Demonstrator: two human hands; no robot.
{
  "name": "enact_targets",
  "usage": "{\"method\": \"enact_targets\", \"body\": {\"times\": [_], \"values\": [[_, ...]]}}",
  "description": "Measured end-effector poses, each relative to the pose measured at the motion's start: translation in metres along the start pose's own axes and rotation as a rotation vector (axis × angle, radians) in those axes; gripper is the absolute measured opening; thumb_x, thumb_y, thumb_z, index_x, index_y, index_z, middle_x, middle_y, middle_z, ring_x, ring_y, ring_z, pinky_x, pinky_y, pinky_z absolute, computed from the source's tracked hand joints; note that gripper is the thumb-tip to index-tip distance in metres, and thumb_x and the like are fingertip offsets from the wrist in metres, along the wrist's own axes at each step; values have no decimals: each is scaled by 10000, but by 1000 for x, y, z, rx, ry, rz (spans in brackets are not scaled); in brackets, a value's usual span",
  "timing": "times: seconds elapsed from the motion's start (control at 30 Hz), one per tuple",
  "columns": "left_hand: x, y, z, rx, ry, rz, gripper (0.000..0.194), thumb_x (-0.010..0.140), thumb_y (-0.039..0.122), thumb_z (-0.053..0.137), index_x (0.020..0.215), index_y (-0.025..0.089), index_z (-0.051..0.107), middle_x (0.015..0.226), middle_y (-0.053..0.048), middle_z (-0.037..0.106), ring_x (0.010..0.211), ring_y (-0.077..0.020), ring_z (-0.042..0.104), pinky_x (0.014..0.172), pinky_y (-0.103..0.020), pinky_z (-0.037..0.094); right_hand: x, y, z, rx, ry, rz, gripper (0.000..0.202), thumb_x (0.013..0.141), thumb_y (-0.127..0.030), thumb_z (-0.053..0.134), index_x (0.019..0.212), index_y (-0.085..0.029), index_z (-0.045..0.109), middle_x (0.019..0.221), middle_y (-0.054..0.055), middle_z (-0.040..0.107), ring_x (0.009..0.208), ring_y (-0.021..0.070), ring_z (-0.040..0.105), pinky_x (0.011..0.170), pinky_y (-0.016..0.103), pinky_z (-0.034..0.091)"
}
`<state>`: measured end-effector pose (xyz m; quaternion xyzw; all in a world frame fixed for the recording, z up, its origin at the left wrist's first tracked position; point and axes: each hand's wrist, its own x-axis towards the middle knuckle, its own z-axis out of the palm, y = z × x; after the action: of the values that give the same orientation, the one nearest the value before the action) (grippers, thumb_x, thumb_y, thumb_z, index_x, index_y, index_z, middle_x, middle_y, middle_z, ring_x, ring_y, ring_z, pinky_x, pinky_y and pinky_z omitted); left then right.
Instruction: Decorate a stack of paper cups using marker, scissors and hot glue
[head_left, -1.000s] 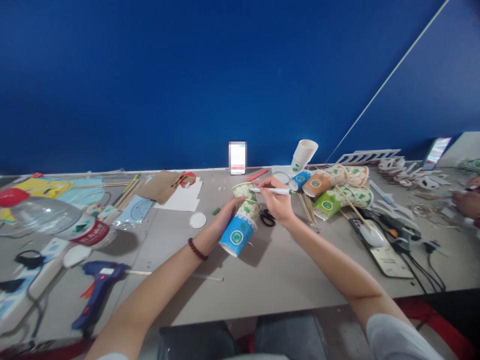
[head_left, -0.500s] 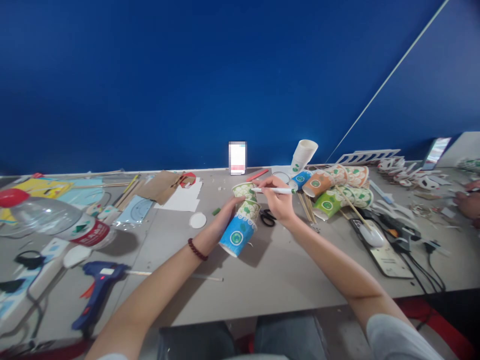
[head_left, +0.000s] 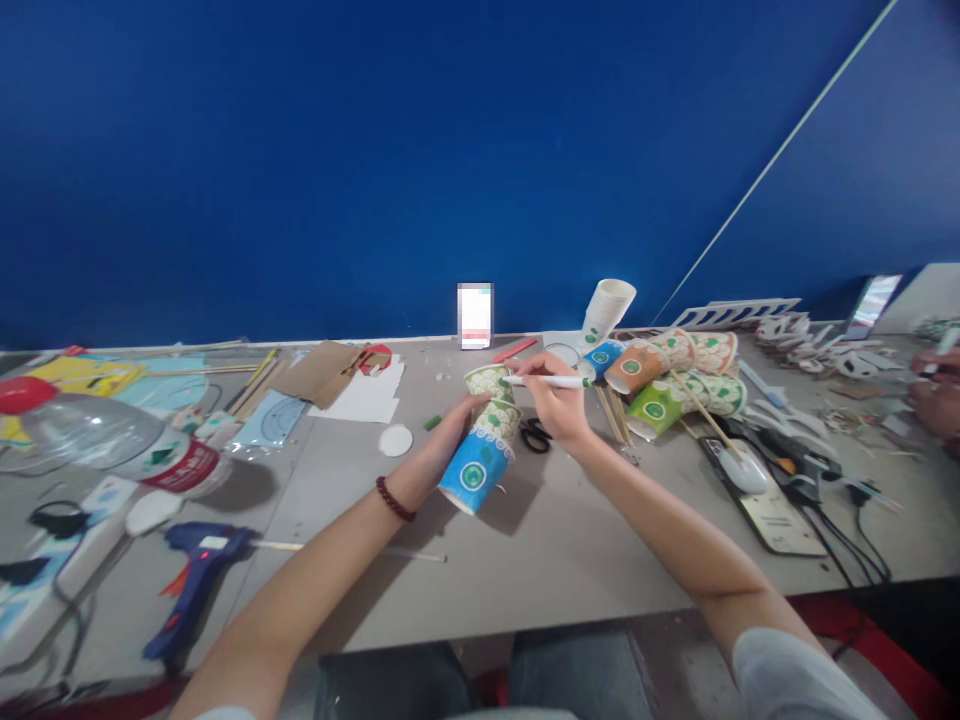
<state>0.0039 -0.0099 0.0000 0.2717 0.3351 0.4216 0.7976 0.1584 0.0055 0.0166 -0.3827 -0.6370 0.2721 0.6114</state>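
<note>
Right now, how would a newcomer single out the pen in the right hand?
Below the blue wall runs a grey table. Around its middle, the right hand holds the pen, tip toward the patterned cups. Its white body sets it apart from the slim red item beyond.

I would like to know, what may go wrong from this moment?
The pen in the right hand points at the row of cups, close to the left hand; a slip might mark the skin.

A white stick runs from the glue gun toward the left forearm; the arm might catch it. The gun shows a red light, so it may be hot.
</note>
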Motion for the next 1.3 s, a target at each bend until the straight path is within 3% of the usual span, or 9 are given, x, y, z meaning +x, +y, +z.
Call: {"method": "enact_targets", "body": {"times": [0.47,0.93,1.13,1.3], "values": [[1,-2,-4,-18,-31,17,399,790,289,632,1155,131,598,841,-64,713,649,-183,669,625,-281,524,-2,-1,0,12,-17,14,104,734,-162,509,694,-218,587,762,14,666,920,237,672,785,345,484],[6,-4,-6,-25,-141,-39,350,836,285,540,1120,99,624,879,-102,726,767,-221,687,755,-324,523,0,-2,2,64,3,75,66,778,-218,534,732,-230,580,788,13,672,877,222,659,782,376,513],[14,-6,-12,-20,-84,-46,333,826,244,517,1085,70,631,875,-119,724,811,-238,681,817,-346,504,0,0,3,45,-23,64,53,786,-221,542,751,-225,582,831,25,687,872,216,656,781,361,507],[16,-8,-13,-40,-152,-32,360,816,270,548,1126,100,617,912,-109,721,841,-241,677,840,-359,496,-1,0,3,51,-48,73,50,799,-247,548,768,-226,581,867,25,697,922,216,661,805,347,506]]}}
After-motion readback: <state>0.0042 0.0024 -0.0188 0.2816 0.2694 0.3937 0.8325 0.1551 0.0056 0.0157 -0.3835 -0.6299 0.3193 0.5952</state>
